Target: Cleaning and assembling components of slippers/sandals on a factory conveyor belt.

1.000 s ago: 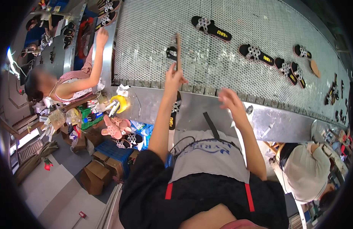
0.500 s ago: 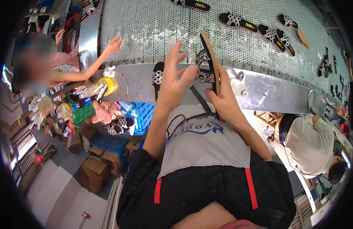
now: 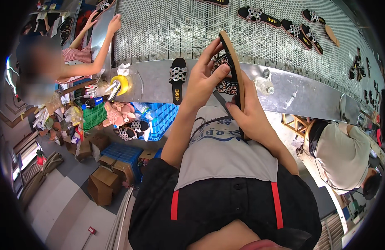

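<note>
A black slide sandal [image 3: 228,87] with a jewelled, cut-out strap and a tan sole is held on its side, toe up, above my apron. My left hand [image 3: 206,79] grips it near the toe, its thumb pressed on the strap and its fingers behind. Lower down, my right hand [image 3: 250,111] is closed around the sole near the heel, thumb on the near side. Left of my hands, another black sandal [image 3: 178,81] with a silver ring-pattern strap lies on the metal ledge [image 3: 155,83].
Beyond the ledge runs a mesh conveyor [image 3: 176,29] bearing several sandals [image 3: 259,16]. A yellow tape roll [image 3: 122,84] and a small bottle [image 3: 265,86] stand on the ledge. Below left is a blue crate [image 3: 165,118] beside pink sandals [image 3: 117,113]. Co-workers are at left and right.
My left hand has gone from spread fingers beside the sandal to gripping its toe and strap. The co-worker at left has reached both hands toward a sandal on the conveyor side.
</note>
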A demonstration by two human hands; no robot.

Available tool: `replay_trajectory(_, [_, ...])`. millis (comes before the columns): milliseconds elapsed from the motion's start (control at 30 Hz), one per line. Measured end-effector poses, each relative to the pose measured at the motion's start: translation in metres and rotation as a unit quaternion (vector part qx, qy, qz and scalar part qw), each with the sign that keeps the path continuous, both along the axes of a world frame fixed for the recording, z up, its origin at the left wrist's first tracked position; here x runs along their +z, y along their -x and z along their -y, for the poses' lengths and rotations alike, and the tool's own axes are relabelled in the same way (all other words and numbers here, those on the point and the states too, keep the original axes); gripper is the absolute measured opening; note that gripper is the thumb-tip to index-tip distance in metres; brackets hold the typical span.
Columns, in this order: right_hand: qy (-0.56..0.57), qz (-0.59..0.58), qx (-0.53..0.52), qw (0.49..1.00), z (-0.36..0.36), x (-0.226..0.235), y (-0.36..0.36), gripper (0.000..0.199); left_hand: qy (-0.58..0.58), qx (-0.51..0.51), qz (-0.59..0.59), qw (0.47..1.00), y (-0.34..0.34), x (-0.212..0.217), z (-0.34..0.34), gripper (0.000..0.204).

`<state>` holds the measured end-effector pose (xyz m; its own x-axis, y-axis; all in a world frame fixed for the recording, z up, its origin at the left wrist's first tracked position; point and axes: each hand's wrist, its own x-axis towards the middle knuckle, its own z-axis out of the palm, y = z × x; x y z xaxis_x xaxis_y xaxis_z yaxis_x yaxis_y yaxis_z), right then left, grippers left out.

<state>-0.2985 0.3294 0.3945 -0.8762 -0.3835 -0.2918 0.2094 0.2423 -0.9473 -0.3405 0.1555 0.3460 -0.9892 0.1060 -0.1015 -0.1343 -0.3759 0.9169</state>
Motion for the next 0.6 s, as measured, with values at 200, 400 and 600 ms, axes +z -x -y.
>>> replay_trajectory(200, [-0.003,-0.01,0.003,1.0,-0.002,-0.001,-0.006,0.083,-0.033,-0.002,-0.004,0.999,-0.005,0.005,-0.002,0.075])
replay_trajectory(400, [-0.025,-0.03,0.008,0.999,-0.002,0.001,-0.006,0.082,-0.035,0.0,-0.004,0.999,-0.008,0.008,-0.002,0.077])
replay_trajectory(600, [-0.038,-0.068,0.018,0.997,0.003,-0.013,0.0,0.083,-0.015,0.01,-0.029,0.999,-0.008,-0.006,0.002,0.086])
